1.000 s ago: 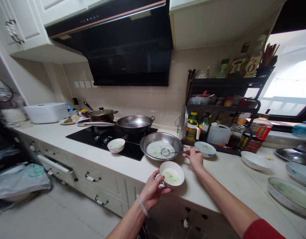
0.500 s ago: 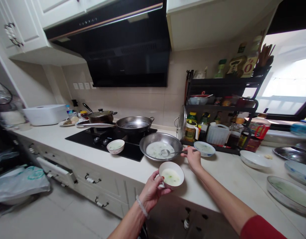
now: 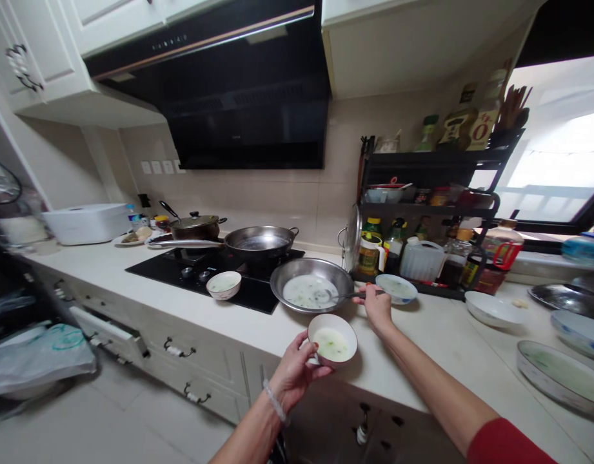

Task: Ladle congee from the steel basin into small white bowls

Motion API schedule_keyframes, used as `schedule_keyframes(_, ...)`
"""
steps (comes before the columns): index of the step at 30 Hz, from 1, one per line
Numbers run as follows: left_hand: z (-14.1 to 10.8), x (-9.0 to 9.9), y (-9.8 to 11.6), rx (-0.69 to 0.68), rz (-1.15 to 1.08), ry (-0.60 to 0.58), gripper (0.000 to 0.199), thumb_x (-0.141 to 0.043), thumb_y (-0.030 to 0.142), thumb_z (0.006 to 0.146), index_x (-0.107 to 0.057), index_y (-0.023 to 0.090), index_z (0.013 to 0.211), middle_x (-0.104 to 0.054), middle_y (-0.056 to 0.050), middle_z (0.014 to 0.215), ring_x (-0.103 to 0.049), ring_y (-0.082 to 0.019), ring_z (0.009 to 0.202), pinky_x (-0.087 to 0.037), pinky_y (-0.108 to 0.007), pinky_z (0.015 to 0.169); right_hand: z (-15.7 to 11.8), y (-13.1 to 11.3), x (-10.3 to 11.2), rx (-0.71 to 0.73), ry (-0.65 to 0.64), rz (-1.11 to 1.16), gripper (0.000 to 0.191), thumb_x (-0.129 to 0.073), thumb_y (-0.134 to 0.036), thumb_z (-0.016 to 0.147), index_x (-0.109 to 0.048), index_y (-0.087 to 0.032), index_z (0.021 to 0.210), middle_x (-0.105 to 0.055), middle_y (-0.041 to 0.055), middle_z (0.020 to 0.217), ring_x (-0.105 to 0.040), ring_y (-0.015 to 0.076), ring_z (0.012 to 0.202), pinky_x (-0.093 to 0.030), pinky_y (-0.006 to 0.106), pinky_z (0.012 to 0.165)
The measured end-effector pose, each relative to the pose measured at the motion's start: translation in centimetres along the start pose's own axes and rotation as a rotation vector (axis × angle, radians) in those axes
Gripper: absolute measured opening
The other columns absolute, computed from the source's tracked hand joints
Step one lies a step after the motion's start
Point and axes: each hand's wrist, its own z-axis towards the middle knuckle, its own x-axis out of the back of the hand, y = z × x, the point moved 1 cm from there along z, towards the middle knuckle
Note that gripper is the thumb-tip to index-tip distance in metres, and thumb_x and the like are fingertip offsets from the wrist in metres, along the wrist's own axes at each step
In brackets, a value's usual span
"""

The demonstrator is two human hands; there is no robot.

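Note:
In my left hand (image 3: 297,368) is a small white bowl (image 3: 333,340), part filled with pale soup with green bits, held at the counter's front edge. My right hand (image 3: 375,309) grips the dark handle of a ladle (image 3: 349,296). The ladle's head lies partly under the pale soup in a wide steel basin (image 3: 342,276), just behind the bowl. Close behind my right hand stands a shallow bowl (image 3: 403,298) with similar soup. Another small bowl (image 3: 223,293) of soup sits on the hob's front edge to the left.
A frying pan (image 3: 262,240) and a lidded pot (image 3: 195,227) stand on the black hob (image 3: 248,296). Behind the right side is a rack (image 3: 432,207) with bottles. An oval dish (image 3: 562,380) of soup and a white bowl (image 3: 495,310) are at right. A drawer (image 3: 108,328) stands out at left.
The ladle's head has dipped lower into the soup in the basin and shows less. The bowl and both hands have barely moved.

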Motion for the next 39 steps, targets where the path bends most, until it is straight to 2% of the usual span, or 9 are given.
schedule_keyframes(4,0.04,0.01,-0.03,0.000,-0.002,0.004,0.050,-0.066,0.020,0.073,-0.039,0.018,0.116,-0.064,-0.003,0.085,-0.066,-0.015,0.055,-0.056,-0.029,0.055,0.02,0.03,-0.13,0.015,-0.013,-0.020,0.025,-0.051,-0.038,0.074,-0.060,-0.018,0.064,-0.069,0.0041,0.059,-0.064,0.0174,0.043,-0.048,0.024,0.045)
schedule_keyframes(18,0.02,0.00,0.04,0.001,-0.008,0.006,0.047,-0.065,0.018,0.073,-0.041,0.018,0.114,-0.064,-0.003,0.086,-0.066,-0.015,0.055,-0.056,-0.028,0.054,0.10,-0.07,-0.37,-0.001,0.024,-0.009,0.025,-0.048,-0.038,0.074,-0.058,-0.018,0.064,-0.069,0.0055,0.063,-0.064,0.0172,0.043,-0.048,0.025,0.043)
schedule_keyframes(32,-0.03,-0.09,0.05,0.006,0.001,0.007,0.052,-0.068,0.022,0.071,-0.040,0.018,0.115,-0.064,-0.003,0.085,-0.067,-0.016,0.057,-0.056,-0.028,0.054,0.23,-0.16,-0.11,0.036,-0.020,-0.056,0.025,-0.049,-0.038,0.075,-0.061,-0.018,0.065,-0.070,0.0056,0.060,-0.065,0.0189,0.045,-0.048,0.026,0.047)
schedule_keyframes(39,-0.06,-0.11,0.04,-0.001,0.009,0.015,0.051,-0.067,0.021,0.071,-0.040,0.019,0.114,-0.064,-0.004,0.088,-0.067,-0.015,0.058,-0.055,-0.027,0.053,-0.04,-0.40,-0.41,-0.006,-0.003,0.036,0.023,-0.052,-0.036,0.073,-0.059,-0.017,0.062,-0.067,0.0031,0.057,-0.062,0.0155,0.042,-0.048,0.023,0.043)
